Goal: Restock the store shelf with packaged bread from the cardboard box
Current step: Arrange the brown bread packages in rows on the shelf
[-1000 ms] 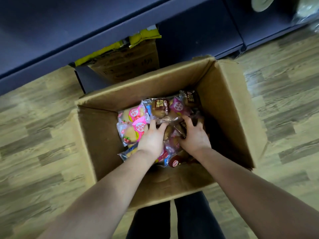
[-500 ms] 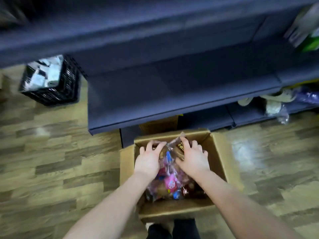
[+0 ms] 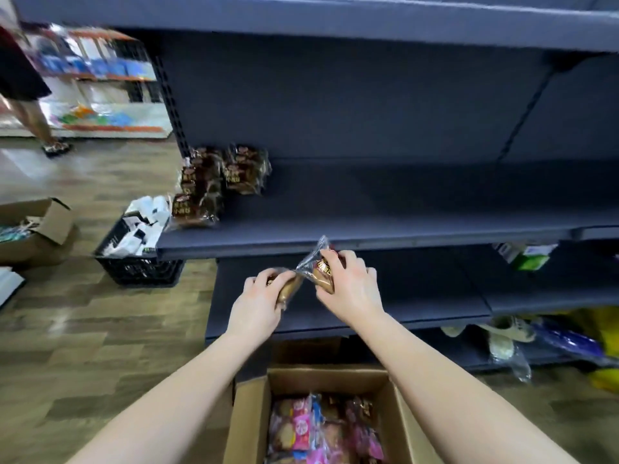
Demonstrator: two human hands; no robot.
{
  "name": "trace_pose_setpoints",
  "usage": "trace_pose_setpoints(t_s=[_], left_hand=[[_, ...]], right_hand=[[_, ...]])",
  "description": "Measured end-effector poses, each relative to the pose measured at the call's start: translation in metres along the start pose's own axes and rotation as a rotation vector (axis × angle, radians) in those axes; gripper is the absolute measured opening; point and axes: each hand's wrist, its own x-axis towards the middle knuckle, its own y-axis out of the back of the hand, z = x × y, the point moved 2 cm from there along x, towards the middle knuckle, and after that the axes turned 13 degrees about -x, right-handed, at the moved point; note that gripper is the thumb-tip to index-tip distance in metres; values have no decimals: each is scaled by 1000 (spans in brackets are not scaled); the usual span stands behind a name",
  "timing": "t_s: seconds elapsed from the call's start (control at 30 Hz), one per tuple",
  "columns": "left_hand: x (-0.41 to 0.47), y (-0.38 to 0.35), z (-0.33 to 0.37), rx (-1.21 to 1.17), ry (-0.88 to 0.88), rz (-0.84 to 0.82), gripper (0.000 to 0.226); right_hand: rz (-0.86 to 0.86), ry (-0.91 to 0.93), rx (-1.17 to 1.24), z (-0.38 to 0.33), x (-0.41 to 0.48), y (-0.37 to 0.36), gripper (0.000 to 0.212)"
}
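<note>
Almost at the shelf (image 3: 385, 226)
My left hand (image 3: 258, 304) grips one bread pack (image 3: 288, 290) and my right hand (image 3: 350, 291) pinches a second pack (image 3: 323, 273), both just below the shelf edge, above the cardboard box (image 3: 249, 416). The wrappers look slick, so one could slip to the floor (image 3: 100, 346) or snag the shelf lip.

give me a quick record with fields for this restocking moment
left hand: grips brown bread pack
right hand: grips labelled bread pack
cardboard box: open on floor, more packs inside
middle shelf: dark packs stacked at left end
black crate: on floor, left of shelving
</note>
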Motion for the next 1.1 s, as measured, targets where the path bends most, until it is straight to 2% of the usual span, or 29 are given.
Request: trace_pose_setpoints(t_s=[0.23, 0.4, 0.57, 0.73, 0.83, 0.93, 1.1], left_hand=[[35, 66, 31, -44, -115, 143, 57], [56, 93, 43, -16, -71, 215, 57], [70, 79, 39, 81, 7, 180, 57], [90, 45, 45, 223, 147, 73, 51], [101, 29, 51, 234, 121, 78, 51], [110, 17, 56, 230, 101, 38, 61], [131, 11, 55, 207, 80, -41, 89]], right_hand=[[137, 2, 39, -2, 38, 56, 65], [218, 3, 81, -4, 64, 82, 61], [150, -10, 56, 18, 72, 69, 61], [38, -37, -16, 55, 83, 48, 63], [-62, -24, -56, 68, 88, 33, 58], [-124, -17, -68, 72, 93, 19, 52], [-96, 47, -57, 64, 106, 8, 49]])
